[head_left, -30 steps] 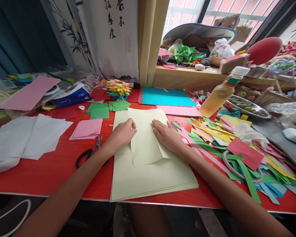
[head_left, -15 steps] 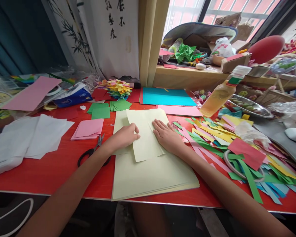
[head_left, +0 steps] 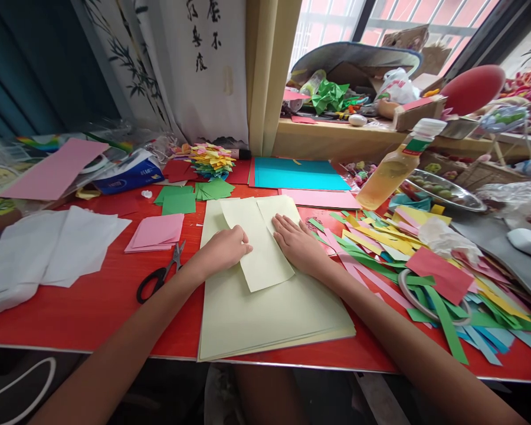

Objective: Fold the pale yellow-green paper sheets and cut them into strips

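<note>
My left hand (head_left: 228, 249) is closed in a pinch on a pale yellow paper piece (head_left: 265, 262), which lies at a slant over larger pale yellow sheets (head_left: 274, 324). My right hand (head_left: 298, 243) rests flat, fingers stretched, on the pale paper to the right of that piece. A slit or edge line runs between the pinched piece and the paper under my right hand. Black-handled scissors (head_left: 160, 275) lie partly open on the table just left of my left forearm. Pink paper squares (head_left: 154, 232) are stacked beyond them.
Green squares (head_left: 178, 202) and a multicoloured folded-paper stack (head_left: 211, 162) stand behind. Blue card (head_left: 298, 174) lies at the back. Right are paper strips (head_left: 371, 239), a tape roll (head_left: 405, 289) and a bottle (head_left: 392, 174). White tissues (head_left: 77, 242) lie left.
The pale paper piece in my left hand has shifted slightly down and right, and a clear gap line now shows between it and the paper under my right hand. My right hand stays put.
</note>
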`<action>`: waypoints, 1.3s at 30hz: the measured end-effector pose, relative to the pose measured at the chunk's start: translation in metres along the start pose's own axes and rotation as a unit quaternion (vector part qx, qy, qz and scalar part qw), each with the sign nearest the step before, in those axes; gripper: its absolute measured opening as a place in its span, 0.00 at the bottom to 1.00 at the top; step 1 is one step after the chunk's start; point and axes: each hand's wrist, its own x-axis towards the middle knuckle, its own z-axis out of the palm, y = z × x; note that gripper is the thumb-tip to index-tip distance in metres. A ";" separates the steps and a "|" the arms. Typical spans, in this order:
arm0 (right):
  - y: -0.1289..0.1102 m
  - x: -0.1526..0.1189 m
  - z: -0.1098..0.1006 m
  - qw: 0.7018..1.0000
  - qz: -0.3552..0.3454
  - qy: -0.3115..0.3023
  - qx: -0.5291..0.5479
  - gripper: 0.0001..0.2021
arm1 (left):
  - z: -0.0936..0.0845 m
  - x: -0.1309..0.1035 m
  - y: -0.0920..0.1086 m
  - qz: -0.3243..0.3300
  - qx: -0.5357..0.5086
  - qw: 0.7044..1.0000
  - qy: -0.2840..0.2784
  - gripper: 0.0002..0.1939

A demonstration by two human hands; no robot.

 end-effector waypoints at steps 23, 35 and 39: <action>0.001 0.000 0.000 1.000 0.000 0.000 -0.001 0.25 | 0.001 -0.001 0.000 -0.013 -0.006 1.000 -0.006 0.13; 0.002 -0.001 -0.001 0.999 -0.002 0.019 0.030 0.25 | -0.005 0.003 0.000 -0.018 -0.041 0.998 0.049 0.09; 0.002 -0.004 -0.002 0.998 -0.024 0.019 0.052 0.25 | -0.003 0.004 -0.001 0.011 -0.051 0.994 0.099 0.09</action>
